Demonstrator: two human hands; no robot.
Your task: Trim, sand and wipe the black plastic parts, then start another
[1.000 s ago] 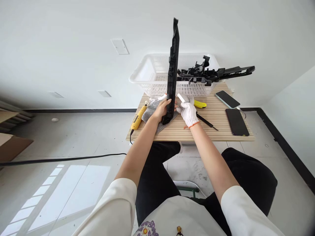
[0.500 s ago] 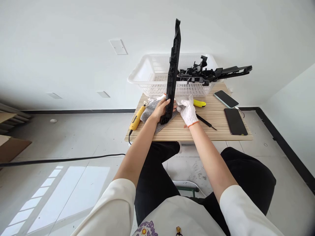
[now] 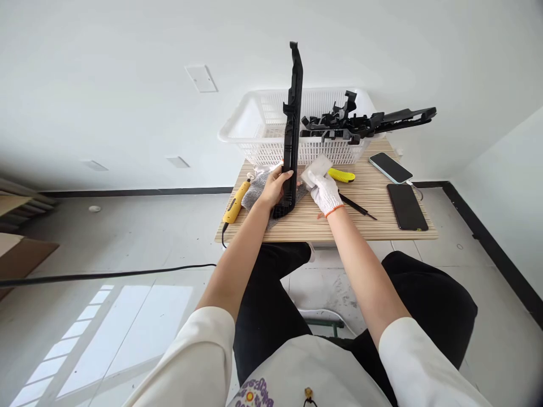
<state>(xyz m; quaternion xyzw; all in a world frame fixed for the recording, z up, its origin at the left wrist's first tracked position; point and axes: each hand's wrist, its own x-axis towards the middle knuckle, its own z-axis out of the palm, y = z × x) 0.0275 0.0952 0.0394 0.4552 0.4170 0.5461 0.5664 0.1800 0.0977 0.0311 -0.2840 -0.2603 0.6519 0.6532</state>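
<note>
Your slatted wooden table [image 3: 373,226] carries a white perforated plastic basket [image 3: 250,127] at its far edge, holding black moulded parts [image 3: 360,120]. Your bare left hand [image 3: 275,189] wraps closed around the long black plastic part [image 3: 292,130], upright near the table's middle. Your gloved right hand [image 3: 326,192] pinches a pale flat block [image 3: 316,167] just beside it.

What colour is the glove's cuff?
Orange, on the white glove of the right hand, in the head view.

white basket [image 3: 246,127] with black parts [image 3: 360,120] | two phones [image 3: 399,186] | yellow cutter [image 3: 343,176] | yellow tool [image 3: 235,204]
</note>
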